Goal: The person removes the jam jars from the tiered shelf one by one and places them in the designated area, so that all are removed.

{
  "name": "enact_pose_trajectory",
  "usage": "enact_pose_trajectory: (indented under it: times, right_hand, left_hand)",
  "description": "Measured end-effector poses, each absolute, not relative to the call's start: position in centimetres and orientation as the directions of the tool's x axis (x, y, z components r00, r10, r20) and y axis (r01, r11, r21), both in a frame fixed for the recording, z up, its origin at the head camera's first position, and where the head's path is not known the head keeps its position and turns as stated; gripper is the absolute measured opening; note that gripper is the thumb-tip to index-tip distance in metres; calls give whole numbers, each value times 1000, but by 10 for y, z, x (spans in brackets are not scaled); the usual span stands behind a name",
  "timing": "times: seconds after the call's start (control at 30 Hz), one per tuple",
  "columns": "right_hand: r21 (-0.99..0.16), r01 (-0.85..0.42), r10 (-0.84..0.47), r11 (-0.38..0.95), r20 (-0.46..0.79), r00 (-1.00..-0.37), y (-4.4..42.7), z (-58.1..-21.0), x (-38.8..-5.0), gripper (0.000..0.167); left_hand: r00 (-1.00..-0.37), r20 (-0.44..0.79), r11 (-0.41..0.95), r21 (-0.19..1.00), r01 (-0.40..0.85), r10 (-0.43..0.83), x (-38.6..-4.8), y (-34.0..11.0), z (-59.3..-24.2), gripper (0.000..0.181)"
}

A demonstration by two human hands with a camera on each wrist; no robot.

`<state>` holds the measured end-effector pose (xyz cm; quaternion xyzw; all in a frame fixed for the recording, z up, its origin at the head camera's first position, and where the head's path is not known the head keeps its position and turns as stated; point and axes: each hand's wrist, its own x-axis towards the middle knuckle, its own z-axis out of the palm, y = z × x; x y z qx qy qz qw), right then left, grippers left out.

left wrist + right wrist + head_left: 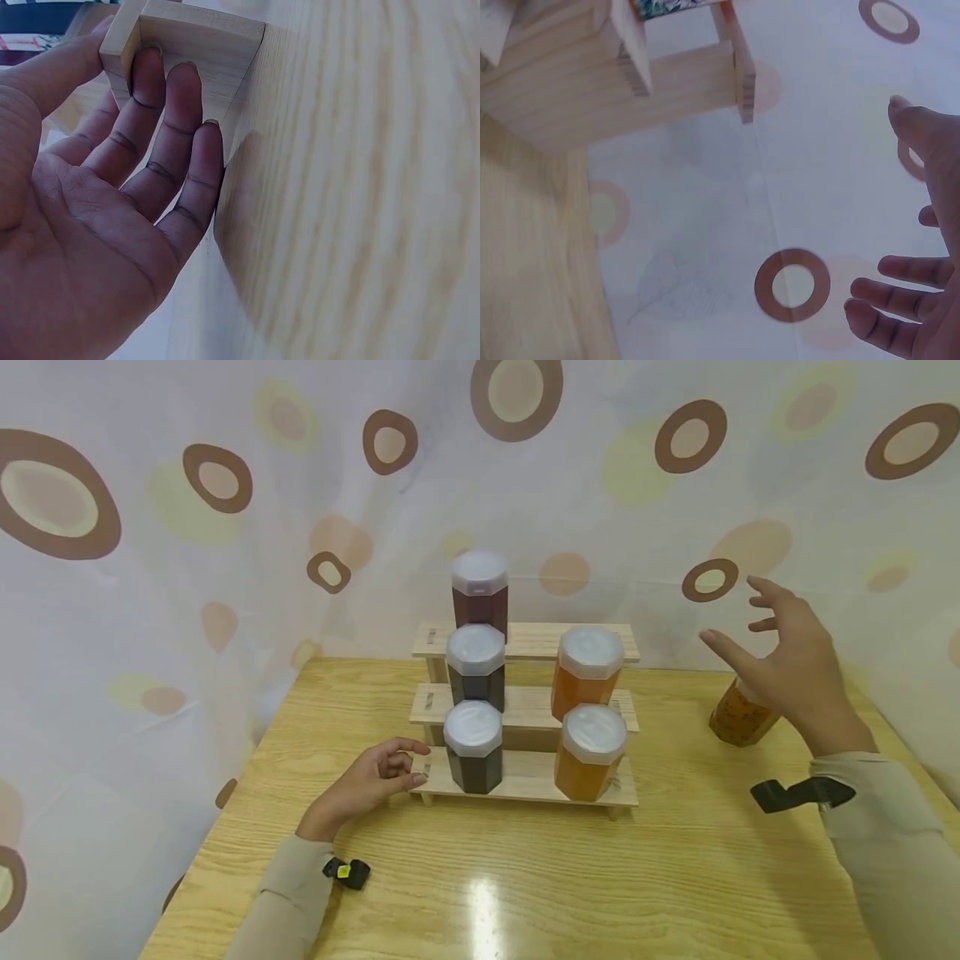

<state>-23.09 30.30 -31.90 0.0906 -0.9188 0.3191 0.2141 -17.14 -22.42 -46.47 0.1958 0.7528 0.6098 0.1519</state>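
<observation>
Sleeves, closest to me: left beige fabric sleeve (279, 902) and right beige fabric sleeve (885, 835), small black device (348, 872) at each wrist.
Table: pale yellow wood-grain table (540, 877), glossy, light glare toward the front.
Rack: three-tier stepped rack of pale wood (528, 768), upright on the table.
Left hand (372, 781): thumb and fingers bent round the left end of the rack's lowest step, pinching it.
Right hand (802, 664): raised, well apart from the rack; thumb and fingers spread.
Table jar: faceted amber jar with dark specks (738, 722), on the table right of the rack, upper part hidden by the right hand from overhead.
Top step: faceted dark red jar with translucent white lid (480, 602), left of middle.
Middle step: faceted black jar, same lid type (477, 668), at left; faceted orange jar, same lid type (587, 672), at right.
Lowest step: second black jar (474, 747) at left; second orange jar (590, 756) at right.
Backdrop: whitish cloth printed with brown rings (450, 502).
</observation>
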Motion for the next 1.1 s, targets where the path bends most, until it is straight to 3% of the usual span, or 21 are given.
enact_pose_trajectory:
  times: [0.13,0.3,0.53,1.1]
  right_hand:
    - [-542,-359,-73,760,478,-875,291,-309,-235,81]
    - [-530,-435,-151,728,494,-856,275,-299,-239,64]
    - [-512,-485,-213,709,501,-839,253,-288,-243,79]
    - [-430,-584,-372,688,482,-793,209,-272,-264,77]
  left_hand:
    - [-876,13,178,978,113,482,-171,-224,-465,42]
    - [-875,7,181,978,108,484,-171,-224,-465,42]
    - [-874,13,157,982,102,485,-171,-225,-464,42]
    - [-873,13,184,976,118,487,-171,-225,-465,41]
